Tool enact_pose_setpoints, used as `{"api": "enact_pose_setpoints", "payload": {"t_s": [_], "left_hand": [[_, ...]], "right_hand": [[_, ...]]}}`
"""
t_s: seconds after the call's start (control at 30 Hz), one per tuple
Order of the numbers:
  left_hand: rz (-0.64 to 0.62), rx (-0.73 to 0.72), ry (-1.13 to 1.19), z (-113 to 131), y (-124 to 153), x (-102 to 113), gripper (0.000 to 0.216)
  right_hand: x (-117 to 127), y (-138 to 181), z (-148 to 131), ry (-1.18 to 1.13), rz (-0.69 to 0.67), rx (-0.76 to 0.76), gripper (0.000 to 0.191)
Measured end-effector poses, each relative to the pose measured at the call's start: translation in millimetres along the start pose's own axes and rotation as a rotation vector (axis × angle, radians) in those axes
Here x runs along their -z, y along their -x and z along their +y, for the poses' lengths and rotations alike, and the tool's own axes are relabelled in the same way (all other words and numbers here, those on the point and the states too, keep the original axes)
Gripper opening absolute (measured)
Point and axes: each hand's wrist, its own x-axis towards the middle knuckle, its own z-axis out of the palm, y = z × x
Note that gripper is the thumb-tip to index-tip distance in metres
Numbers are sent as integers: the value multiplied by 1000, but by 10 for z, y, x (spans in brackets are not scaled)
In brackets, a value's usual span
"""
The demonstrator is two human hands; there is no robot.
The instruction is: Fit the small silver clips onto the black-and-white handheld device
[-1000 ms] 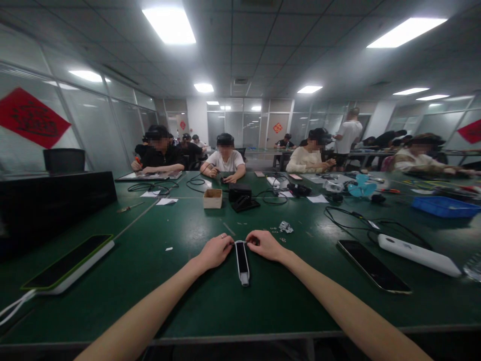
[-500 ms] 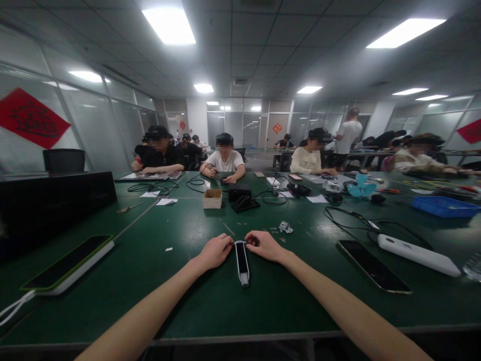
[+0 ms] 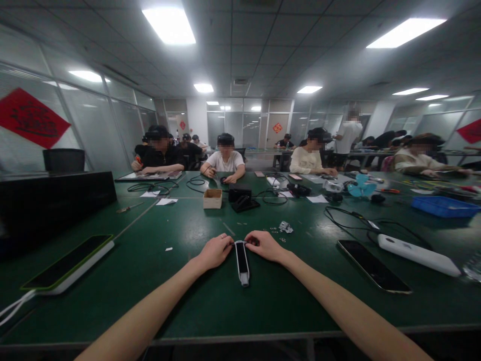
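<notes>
A slim white scanning pen with a long black face and a pale grey tip lies on the green table, its tip towards me. At its far end, my left hand is closed in a pinch at the left edge. My right hand pinches at the opposite edge with curled fingers. Whether a tiny part sits between the fingertips is too small to tell. Beyond my right hand are small metal pieces and several tiny rings.
On the right lie a phone, a white elongated device and a blue tray. A green-edged phone rests on a white block at left. Ahead stand an open small box and a black stand. Co-workers sit across the table.
My hands and the scanning pen have barely moved. Across the table, co-workers' hands have shifted slightly.
</notes>
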Motion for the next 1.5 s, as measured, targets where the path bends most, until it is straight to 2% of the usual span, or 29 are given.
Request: {"api": "enact_pose_setpoints", "payload": {"t_s": [0.3,0.57,0.87,1.5], "left_hand": [[15,-20,3,-19,-3,-14,17],[-12,6,-28,8,-11,8,19],[13,-23,-34,-20,-14,-22,19],[21,-14,1,0,-5,-8,18]], "right_hand": [[18,1,-21,-7,-20,1,17],[97,4,59,67,-47,40,26],[67,5,93,135,-36,64,12],[11,-7,43,127,-10,99,16]]}}
